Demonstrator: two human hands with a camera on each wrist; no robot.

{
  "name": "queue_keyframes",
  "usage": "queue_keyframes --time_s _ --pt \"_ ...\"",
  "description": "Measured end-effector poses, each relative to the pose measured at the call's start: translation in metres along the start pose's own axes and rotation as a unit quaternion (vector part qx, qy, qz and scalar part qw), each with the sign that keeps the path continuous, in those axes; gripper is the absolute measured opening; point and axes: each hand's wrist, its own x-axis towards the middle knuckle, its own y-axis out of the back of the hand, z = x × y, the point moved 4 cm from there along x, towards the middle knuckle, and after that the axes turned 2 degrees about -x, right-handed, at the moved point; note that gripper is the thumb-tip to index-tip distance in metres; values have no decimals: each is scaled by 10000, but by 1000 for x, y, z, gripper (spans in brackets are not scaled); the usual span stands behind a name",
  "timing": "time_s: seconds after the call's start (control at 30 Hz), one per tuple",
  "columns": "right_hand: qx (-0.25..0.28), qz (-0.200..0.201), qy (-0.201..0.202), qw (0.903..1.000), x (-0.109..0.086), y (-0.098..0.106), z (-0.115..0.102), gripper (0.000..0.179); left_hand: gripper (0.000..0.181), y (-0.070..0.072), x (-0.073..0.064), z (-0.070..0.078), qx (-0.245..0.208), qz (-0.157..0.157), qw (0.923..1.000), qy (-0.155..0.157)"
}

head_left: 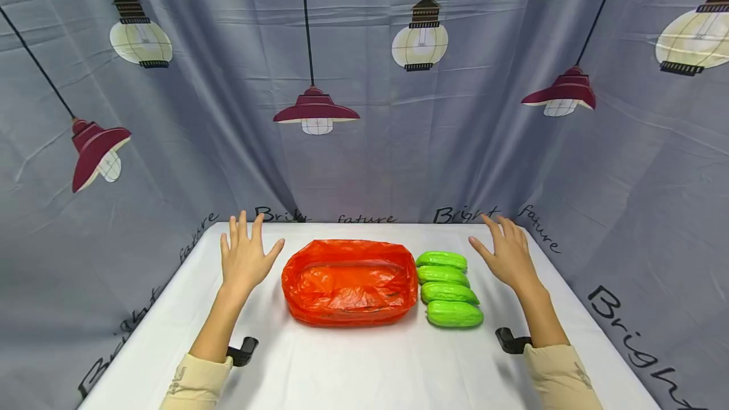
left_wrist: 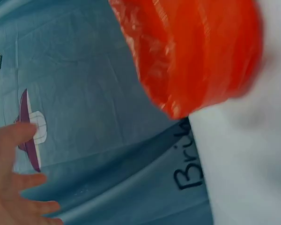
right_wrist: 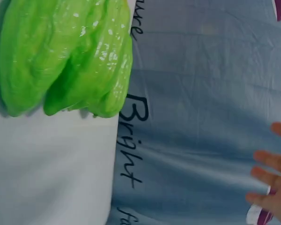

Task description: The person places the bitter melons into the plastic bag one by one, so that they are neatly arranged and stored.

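Observation:
In the head view a red plastic bag (head_left: 350, 315) lies on the white table with its wide mouth facing up. Close against its right side, several bright green, ridged vegetables (head_left: 454, 314), like plump cucumbers or bitter melons, form a column. My left hand (head_left: 245, 261) is raised left of the bag with fingers spread, holding nothing. On the other side, my right hand (head_left: 509, 255) hovers right of the green vegetables, its fingers extended and nothing in its grasp. The left wrist view shows the bag's glossy side (left_wrist: 210, 51); the right wrist view shows the vegetables' ends (right_wrist: 33, 61).
A white cloth covers the table (head_left: 364, 372). Behind it and along both sides hangs a grey-blue curtain (head_left: 364, 169) printed with lamps and lettering. Black wrist mounts (head_left: 243, 351) sit at both cuffs.

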Motion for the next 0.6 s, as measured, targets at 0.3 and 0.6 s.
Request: queue_keyframes --time_s 0.3,0.6 --pt "1566 507 286 9860 -14 -11 3 44 47 -20 -29 -2 -1698 1767 9695 29" --pt "2124 1033 522 9703 -41 -35 -6 29 36 -58 -69 -14 -3170 2852 9041 276"
